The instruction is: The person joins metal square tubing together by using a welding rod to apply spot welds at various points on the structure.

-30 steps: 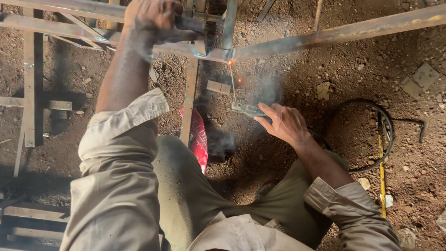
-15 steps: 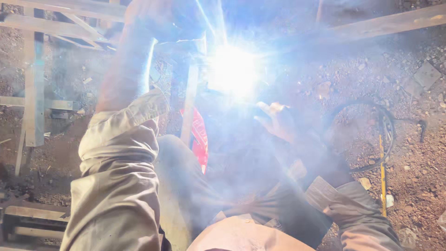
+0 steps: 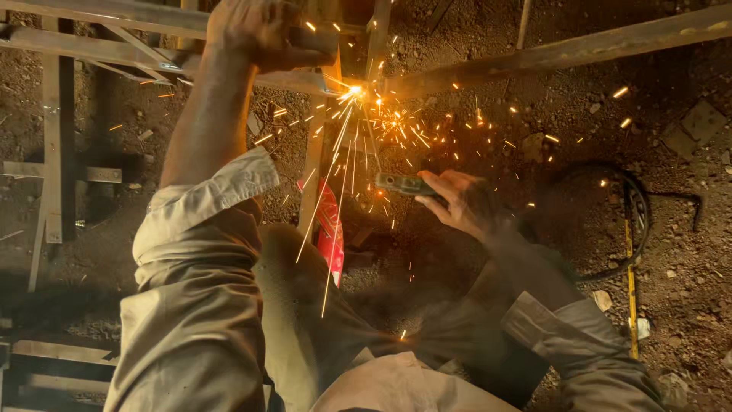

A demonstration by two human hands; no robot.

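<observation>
I look down at two bare hands working over a metal frame [image 3: 534, 57] made of angle bars, which stands above the dirt ground [image 3: 686, 252]. The left hand [image 3: 255, 34] is at the far side, its grip fully closed around a bar of the frame near the joint; I judge it holds there to keep the bars steady while the joint is being welded. Just to the right of this hand is a bright point [image 3: 354, 90] where the bars meet, and orange sparks [image 3: 396, 122] spray from it toward the near side and to the right.

The right hand [image 3: 461, 202] is nearer to me and lower, well apart from the bright point. Its fingers are closed on a dark, flat, longish tool [image 3: 400, 183] that points left. I think it is the electrode holder, but I cannot tell if a rod is in it, because the sparks cover that place. It is probably held below so that the hand stays away from the heat.

Between the knees there is a red object [image 3: 332, 229], near a vertical bar [image 3: 313, 183]. On the right, a black cable [image 3: 640, 214] lies in a loop on the ground, and a thin yellow rod [image 3: 630, 282] lies beside it. Both sleeves are rolled up.
</observation>
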